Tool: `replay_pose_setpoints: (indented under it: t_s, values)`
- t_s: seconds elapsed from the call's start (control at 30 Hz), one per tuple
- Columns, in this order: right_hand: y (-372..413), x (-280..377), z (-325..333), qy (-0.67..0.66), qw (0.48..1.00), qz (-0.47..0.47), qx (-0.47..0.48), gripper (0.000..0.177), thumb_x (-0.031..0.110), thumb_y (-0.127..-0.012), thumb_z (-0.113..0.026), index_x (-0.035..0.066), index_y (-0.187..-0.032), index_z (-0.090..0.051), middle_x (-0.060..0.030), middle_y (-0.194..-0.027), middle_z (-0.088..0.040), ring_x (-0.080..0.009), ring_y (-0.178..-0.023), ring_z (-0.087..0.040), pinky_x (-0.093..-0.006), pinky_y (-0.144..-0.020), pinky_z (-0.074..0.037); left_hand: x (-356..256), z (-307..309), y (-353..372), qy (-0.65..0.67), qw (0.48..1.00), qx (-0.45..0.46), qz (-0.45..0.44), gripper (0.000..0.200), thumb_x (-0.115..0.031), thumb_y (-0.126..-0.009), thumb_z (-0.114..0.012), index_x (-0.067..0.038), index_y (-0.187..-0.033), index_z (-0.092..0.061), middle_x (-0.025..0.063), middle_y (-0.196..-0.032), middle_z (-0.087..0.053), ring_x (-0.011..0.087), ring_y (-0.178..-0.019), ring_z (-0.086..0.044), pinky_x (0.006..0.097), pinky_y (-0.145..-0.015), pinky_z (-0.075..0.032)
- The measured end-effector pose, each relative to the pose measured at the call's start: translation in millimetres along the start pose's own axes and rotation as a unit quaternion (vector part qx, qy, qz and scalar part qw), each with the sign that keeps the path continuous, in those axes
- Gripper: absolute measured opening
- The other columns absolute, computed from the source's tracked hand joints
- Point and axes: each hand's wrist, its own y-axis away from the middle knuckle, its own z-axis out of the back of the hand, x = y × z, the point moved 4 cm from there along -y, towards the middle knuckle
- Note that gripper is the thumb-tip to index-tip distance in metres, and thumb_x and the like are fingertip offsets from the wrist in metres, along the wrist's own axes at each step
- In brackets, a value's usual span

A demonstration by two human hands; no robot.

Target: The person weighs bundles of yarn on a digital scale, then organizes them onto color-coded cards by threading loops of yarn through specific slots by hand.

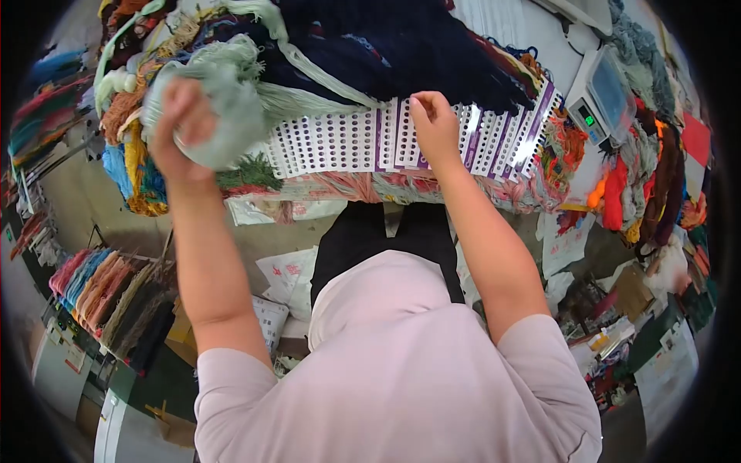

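Observation:
My left hand (184, 127) is closed on a bundle of pale green yarn (224, 100) at the left of the table. Motion smears both the hand and the lower part of the bundle. Pale green strands (309, 100) run from there to the right, ending over a row of white and purple cards with punched holes (332, 143). Over the right part of that row, my right hand (434, 127) has its thumb and fingers pinched together. Whatever lies between them is too small to make out. Just beyond it spreads a heap of dark navy yarn (386, 46).
A scale (598, 104) with a green lit display stands on the right, near orange and red yarn (614, 201). Brown and yellow skeins (135, 147) hang over the left table edge. Colored hanks (108, 293) hang on a rack at lower left.

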Motion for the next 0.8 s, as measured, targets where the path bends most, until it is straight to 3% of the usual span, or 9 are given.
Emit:
replay_pose_setpoints:
  t_s: [0.1,0.13,0.2,0.27,0.33,0.43,0.5,0.63,0.8]
  values:
    - [19,51,11,-0.024,0.999,0.017,0.046,0.014,0.014,-0.091,-0.058,0.002,-0.098,-0.060,-0.0004,-0.085,-0.060,-0.0075,-0.080,-0.056,-0.0208,-0.074,-0.045,47,-35,14,0.111,0.972,0.196,0.066,0.020,0.000,-0.078,-0.056,-0.011,-0.087,-0.042,0.0017,-0.076,-0.050,0.0131,-0.059,-0.043,0.0261,-0.050,-0.038]
    - [25,70,12,-0.063,0.997,0.032,0.041,0.013,0.015,-0.090,-0.059,0.003,-0.094,-0.062,-0.0013,-0.080,-0.062,-0.0074,-0.073,-0.056,-0.0222,-0.068,-0.044,57,-45,17,0.084,0.967,0.239,0.044,0.019,-0.010,-0.079,-0.058,-0.012,-0.096,-0.050,0.0001,-0.072,-0.049,0.0159,-0.068,-0.044,0.0293,-0.054,-0.038]
    - [38,109,11,-0.074,0.994,0.067,0.049,0.013,0.014,-0.090,-0.058,0.003,-0.095,-0.062,-0.0019,-0.081,-0.062,-0.0077,-0.074,-0.056,-0.0223,-0.070,-0.044,74,-53,9,0.009,0.931,0.363,-0.012,0.043,-0.020,-0.080,-0.058,-0.018,-0.123,-0.053,0.0101,-0.103,-0.058,0.0277,-0.103,-0.049,0.0376,-0.069,-0.049]
    - [51,146,11,-0.067,0.988,0.129,0.059,0.012,0.010,-0.088,-0.058,0.003,-0.097,-0.062,-0.0032,-0.085,-0.062,-0.0087,-0.075,-0.056,-0.0229,-0.071,-0.045,86,-87,13,0.042,0.964,0.260,-0.044,0.062,-0.032,-0.082,-0.059,-0.030,-0.141,-0.039,0.0182,-0.147,-0.029,0.0395,-0.137,-0.022,0.0545,-0.091,-0.044]
    - [61,186,10,-0.033,0.978,0.197,0.054,0.015,0.006,-0.083,-0.062,0.004,-0.097,-0.063,-0.0049,-0.088,-0.060,-0.0137,-0.078,-0.057,-0.0261,-0.072,-0.045,89,-95,10,0.095,0.944,0.314,0.026,0.072,-0.044,-0.083,-0.060,-0.032,-0.146,-0.028,0.0139,-0.156,0.009,0.0406,-0.142,0.000,0.0607,-0.103,-0.032]
    - [65,221,4,0.130,0.912,0.388,-0.001,0.024,0.012,-0.068,-0.072,0.007,-0.090,-0.064,-0.0053,-0.088,-0.056,-0.0248,-0.084,-0.053,-0.0355,-0.074,-0.044,96,-103,17,0.077,0.954,0.288,0.038,0.078,-0.062,-0.081,-0.057,-0.033,-0.147,-0.026,0.0159,-0.156,0.001,0.0429,-0.141,-0.003,0.0567,-0.101,-0.035]
    - [65,230,-2,0.216,0.902,0.373,0.019,0.025,0.020,-0.065,-0.077,0.008,-0.082,-0.063,-0.0041,-0.087,-0.055,-0.0243,-0.083,-0.052,-0.0362,-0.073,-0.043,102,-101,17,0.069,0.962,0.263,0.033,0.086,-0.070,-0.077,-0.056,-0.030,-0.147,-0.026,0.0137,-0.156,-0.005,0.0403,-0.142,-0.007,0.0476,-0.103,-0.035]
    - [54,202,-18,0.236,0.932,0.268,0.066,0.026,0.027,-0.065,-0.078,0.007,-0.077,-0.066,-0.0046,-0.083,-0.058,-0.0257,-0.084,-0.053,-0.0385,-0.074,-0.042,112,-97,13,0.009,0.958,0.286,0.004,0.078,-0.069,-0.082,-0.050,-0.030,-0.146,-0.030,0.0120,-0.156,-0.007,0.0404,-0.142,-0.006,0.0485,-0.103,-0.034]
    - [40,159,-19,0.024,0.968,0.072,0.240,0.016,0.017,-0.085,-0.063,0.002,-0.088,-0.068,-0.0083,-0.094,-0.064,-0.0157,-0.094,-0.058,-0.0314,-0.077,-0.046,112,-73,11,0.118,0.920,0.369,0.055,0.065,-0.060,-0.088,-0.047,-0.025,-0.142,-0.039,0.0090,-0.156,-0.010,0.0424,-0.141,-0.001,0.0533,-0.107,-0.031]
